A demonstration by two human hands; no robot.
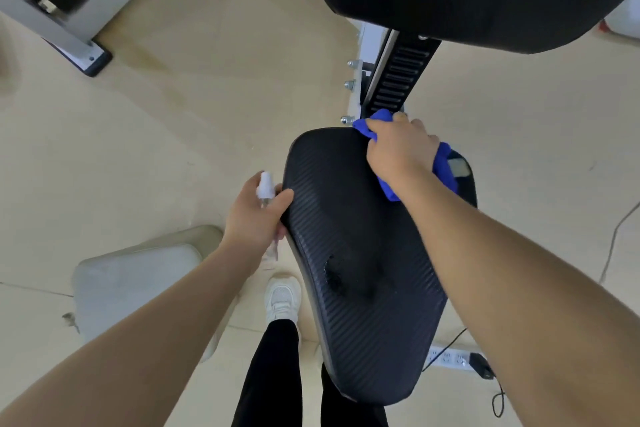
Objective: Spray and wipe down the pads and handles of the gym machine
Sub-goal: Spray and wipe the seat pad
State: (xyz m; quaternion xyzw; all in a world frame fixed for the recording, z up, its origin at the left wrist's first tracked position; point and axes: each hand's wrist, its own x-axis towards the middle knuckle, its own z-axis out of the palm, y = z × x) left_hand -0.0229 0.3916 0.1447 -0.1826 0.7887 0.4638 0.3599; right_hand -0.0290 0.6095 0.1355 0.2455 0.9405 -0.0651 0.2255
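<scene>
Seat pad [363, 253] sits near and centre, right hand [401, 152] bunching the blue cloth [441, 166] on its far edge to wipe, while left hand [256, 215] grips the spray bottle [266, 189] off the left side, probably keeping it handy.

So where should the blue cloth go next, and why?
Probably down the seat toward the near end. The right hand holds the cloth at the far edge, and a wet-looking patch shows nearer the person, seemingly not yet wiped. The left hand holds the bottle at the seat's side.
</scene>
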